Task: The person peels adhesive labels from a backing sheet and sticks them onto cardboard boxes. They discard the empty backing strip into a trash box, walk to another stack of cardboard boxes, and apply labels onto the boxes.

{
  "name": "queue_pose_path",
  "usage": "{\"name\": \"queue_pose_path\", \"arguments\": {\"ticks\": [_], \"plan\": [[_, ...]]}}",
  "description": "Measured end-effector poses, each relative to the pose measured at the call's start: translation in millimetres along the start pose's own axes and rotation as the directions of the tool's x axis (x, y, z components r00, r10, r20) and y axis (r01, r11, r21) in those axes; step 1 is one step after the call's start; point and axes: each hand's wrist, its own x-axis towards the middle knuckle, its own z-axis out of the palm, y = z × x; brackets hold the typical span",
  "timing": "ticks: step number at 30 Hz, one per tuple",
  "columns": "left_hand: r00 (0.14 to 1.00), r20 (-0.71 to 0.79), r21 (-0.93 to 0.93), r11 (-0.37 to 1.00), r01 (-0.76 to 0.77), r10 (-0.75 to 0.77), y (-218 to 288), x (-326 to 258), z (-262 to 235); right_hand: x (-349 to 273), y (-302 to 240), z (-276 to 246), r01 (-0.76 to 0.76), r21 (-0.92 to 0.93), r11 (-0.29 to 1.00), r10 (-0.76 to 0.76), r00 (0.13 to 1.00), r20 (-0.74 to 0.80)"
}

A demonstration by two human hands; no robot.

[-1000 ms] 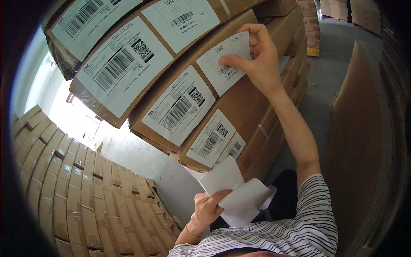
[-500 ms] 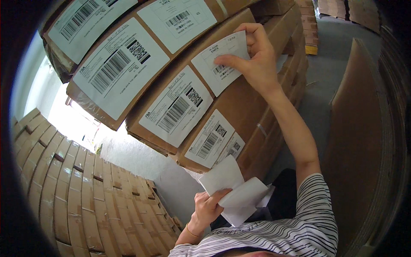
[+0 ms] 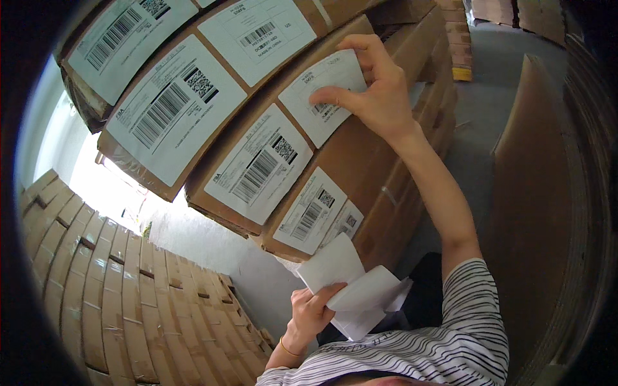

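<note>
Fingers of the left hand clamp loose white sheets, while the right hand, thumb and index spread, touches a label on the stacked carton beyond, grip unclear; likely label-placing, next move calling for even pressing toward its corner.

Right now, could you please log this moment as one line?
Left hand: gripping white sheets | Right hand: touching white label | Label: against brown carton
</note>
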Motion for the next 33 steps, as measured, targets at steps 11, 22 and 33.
{"name": "queue_pose_path", "arguments": {"ticks": [11,22,33], "plan": [[1.000,0.012,0.024,1.000,0.011,-0.011,7,-5,2,0,48,-30,-0.051,-0.272,0.961,-0.011,0.975,-0.220],[0.997,0.013,0.011,0.997,-0.079,0.079,4,-9,4,-58,20,-29,0.209,-0.265,0.941,-0.240,0.966,-0.091],[0.996,0.014,0.021,0.996,-0.084,0.084,2,-15,0,-47,9,-14,0.474,-0.356,0.805,-0.518,0.854,-0.034]]}}
